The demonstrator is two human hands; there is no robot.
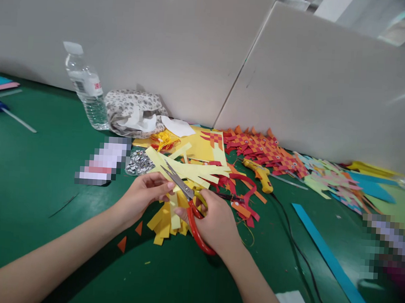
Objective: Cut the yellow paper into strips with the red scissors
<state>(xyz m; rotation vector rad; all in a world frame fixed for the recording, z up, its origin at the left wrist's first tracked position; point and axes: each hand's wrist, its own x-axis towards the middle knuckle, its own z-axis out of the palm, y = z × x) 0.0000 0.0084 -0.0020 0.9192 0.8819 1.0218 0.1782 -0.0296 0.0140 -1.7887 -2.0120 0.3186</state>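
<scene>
My left hand (144, 194) pinches a piece of pale yellow paper (187, 169) cut into long strips, holding it above the green table (33, 173). In my right hand (215, 221) are red-handled scissors (189, 201), fingers through the loops; the metal blades point up and left into the yellow paper. Under both hands lies a heap of darker yellow strips (165, 222). Red and orange paper strips (244, 195) lie just right of the scissors.
A water bottle (86, 89) and a patterned cloth pouch (134, 111) stand at the back by the white partition (195, 46). Woven red-orange paper fish (261, 148), pastel fish (327, 177), a yellow glue gun (261, 173) with black cord, and a blue strip (329, 260) lie right.
</scene>
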